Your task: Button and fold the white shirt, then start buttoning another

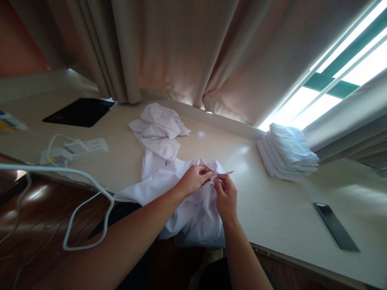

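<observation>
A white collared shirt [169, 177] lies partly on the table and hangs over its front edge. My left hand [196, 177] pinches the shirt near its collar, thumb and fingers pressed together. Close beside it, my right hand [226, 193] is closed on the same collar area, the fingertips of both hands almost meeting. What small part sits between the fingertips is too small to tell. Behind the shirt is a crumpled white cloth [160, 127], and whether it joins the shirt I cannot tell.
Folded white garments [288, 155] form a stack at the right by the window. A dark phone [336, 226] lies in front of them. On the left are a power strip [87, 148], a black mat [80, 112] and a looping white cable [87, 177]. Curtains [181, 48] hang behind the table [260, 205].
</observation>
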Motion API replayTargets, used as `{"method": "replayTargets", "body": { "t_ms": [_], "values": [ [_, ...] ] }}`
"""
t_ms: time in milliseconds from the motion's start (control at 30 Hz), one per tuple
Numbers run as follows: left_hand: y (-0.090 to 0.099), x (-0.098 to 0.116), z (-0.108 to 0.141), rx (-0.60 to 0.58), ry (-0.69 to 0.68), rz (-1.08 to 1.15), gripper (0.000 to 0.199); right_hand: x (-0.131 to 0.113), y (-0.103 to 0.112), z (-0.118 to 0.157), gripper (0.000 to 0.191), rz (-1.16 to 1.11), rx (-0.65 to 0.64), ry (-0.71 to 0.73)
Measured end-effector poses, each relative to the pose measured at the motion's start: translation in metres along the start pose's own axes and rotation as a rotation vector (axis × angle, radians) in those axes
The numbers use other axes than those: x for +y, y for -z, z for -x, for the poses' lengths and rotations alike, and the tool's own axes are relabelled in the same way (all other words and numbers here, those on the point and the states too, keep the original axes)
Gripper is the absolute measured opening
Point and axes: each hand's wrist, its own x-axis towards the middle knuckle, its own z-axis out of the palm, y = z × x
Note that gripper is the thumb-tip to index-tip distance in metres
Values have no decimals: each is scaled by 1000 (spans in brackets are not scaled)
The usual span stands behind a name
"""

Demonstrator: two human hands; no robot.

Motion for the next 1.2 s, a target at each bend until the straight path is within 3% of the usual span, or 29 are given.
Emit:
{"method": "replayTargets", "body": {
  "t_ms": [233, 433, 667, 1200],
  "values": [
    [-2, -2, 3, 10, 52, 64, 32, -1, -1, -1, 22, 9, -19, 22],
    [-5, -3, 4, 70, -32, -99, 38, -2, -2, -6, 20, 13, 8, 42],
    [-4, -1, 5, 61, -61, -199, 38, 4, 2, -12, 22, 53, -23, 35],
    [-8, -11, 4, 36, -65, -152, 31, 4, 5, -16, 23, -37, -102, -12]
  ]
}}
